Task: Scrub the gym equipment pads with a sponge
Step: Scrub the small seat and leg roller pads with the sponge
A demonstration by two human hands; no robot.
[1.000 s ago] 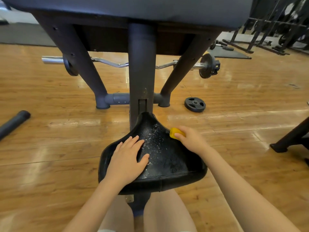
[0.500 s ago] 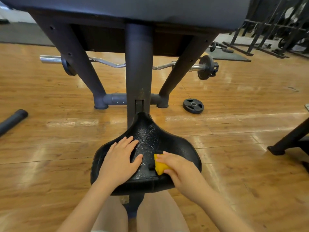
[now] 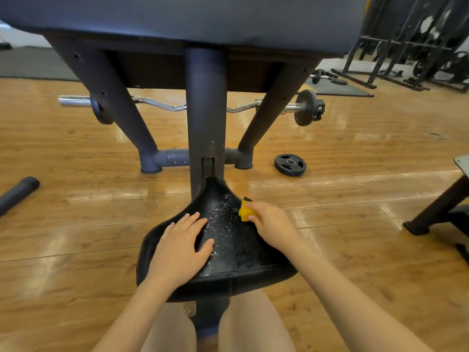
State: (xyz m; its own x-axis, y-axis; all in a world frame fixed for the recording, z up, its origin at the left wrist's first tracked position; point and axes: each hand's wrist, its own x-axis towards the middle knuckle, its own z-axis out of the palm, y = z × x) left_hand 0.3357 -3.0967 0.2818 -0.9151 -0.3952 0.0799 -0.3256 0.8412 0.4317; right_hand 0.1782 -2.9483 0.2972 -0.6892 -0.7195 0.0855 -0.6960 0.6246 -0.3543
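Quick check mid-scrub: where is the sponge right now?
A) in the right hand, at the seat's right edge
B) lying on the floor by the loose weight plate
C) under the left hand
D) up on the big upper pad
A: the right hand grips the yellow sponge against the right edge of the black seat; the left hand lies flat on the seat without it.

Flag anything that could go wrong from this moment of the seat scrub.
The right hand pinches the sponge at the seat pad's right edge; a further stroke could slip off. The left hand presses flat beside the foam and may slide on the wet surface. The area under that hand may go unscrubbed.
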